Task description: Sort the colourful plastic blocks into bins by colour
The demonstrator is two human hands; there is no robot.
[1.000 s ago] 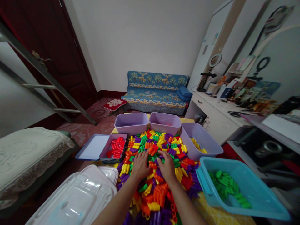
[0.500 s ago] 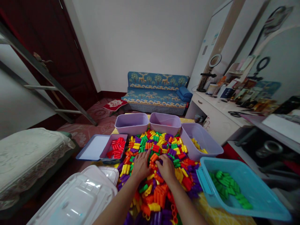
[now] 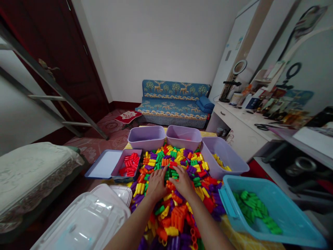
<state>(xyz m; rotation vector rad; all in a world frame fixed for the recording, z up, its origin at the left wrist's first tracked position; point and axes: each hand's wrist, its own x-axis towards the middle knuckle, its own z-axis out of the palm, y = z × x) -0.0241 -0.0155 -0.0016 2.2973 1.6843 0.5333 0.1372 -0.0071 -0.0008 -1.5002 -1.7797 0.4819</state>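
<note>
A heap of small plastic tube pieces (image 3: 179, 163) in red, orange, yellow, green and purple covers the table before me. My left hand (image 3: 156, 183) lies on the heap with fingers stretched forward, touching green and orange pieces. My right hand (image 3: 182, 182) rests beside it, fingers bent down over red and green pieces near the middle of the heap; whether they grip one is hidden. A small purple bin (image 3: 118, 166) at the left holds red pieces. A purple bin (image 3: 221, 152) at the right holds yellow ones. The blue tub (image 3: 286, 222) at the near right holds green ones.
Two more purple bins (image 3: 147, 137) (image 3: 183, 136) stand behind the heap. A flat blue lid (image 3: 100, 166) lies at the left, a clear plastic lid (image 3: 85, 218) at the near left. A bed (image 3: 28, 173), a ladder (image 3: 52, 86), a blue sofa (image 3: 174, 104) and a cluttered white desk (image 3: 247, 121) surround the table.
Both hands have slid a little forward over the heap, and the right hand's fingers have moved onto the red and green pieces in the middle.
</note>
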